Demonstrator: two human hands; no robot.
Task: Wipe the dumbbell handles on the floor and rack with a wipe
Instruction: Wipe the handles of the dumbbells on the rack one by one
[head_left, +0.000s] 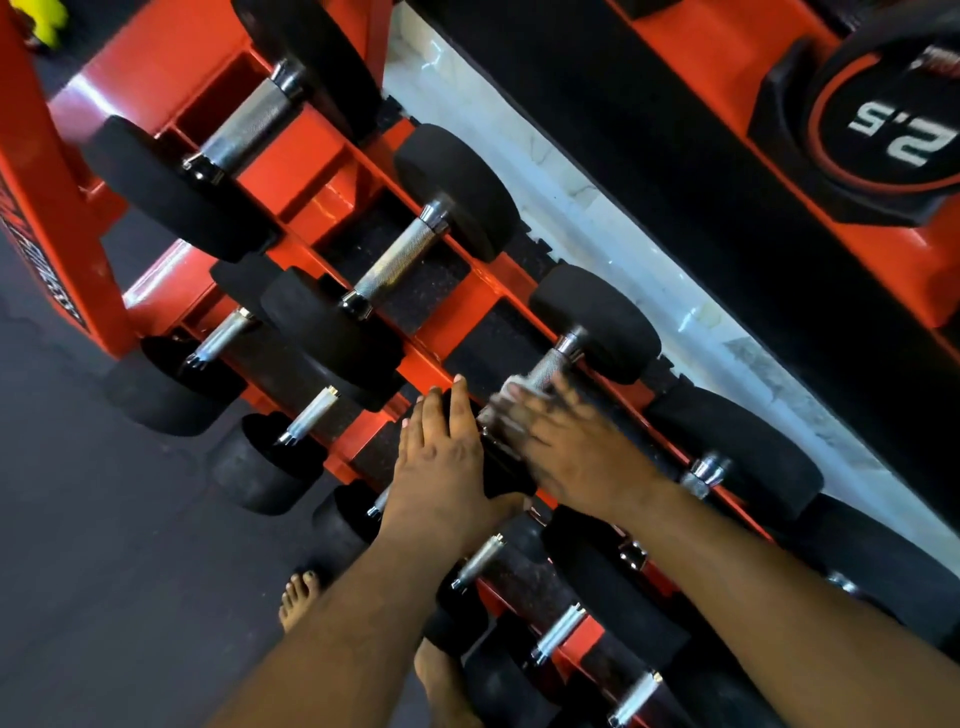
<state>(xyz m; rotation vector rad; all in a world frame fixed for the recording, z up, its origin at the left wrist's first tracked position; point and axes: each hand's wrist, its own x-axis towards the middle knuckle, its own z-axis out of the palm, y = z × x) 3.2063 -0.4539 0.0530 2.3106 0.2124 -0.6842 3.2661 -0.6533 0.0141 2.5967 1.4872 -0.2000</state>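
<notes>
The left hand (441, 462) lies flat on a dumbbell's black rubber head (506, 470) while the blurred right hand (566, 441) presses a white wipe (506, 402) around its knurled steel handle (545, 366), hemmed between orange rack rails (467, 306).

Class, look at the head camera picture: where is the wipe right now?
The wipe is right of centre in the head view, under the blurred right hand on a racked dumbbell handle, just right of the left hand.

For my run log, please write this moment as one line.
left hand: flat on dumbbell end | right hand: blurred, rubs wipe on handle | place: red rack
</notes>
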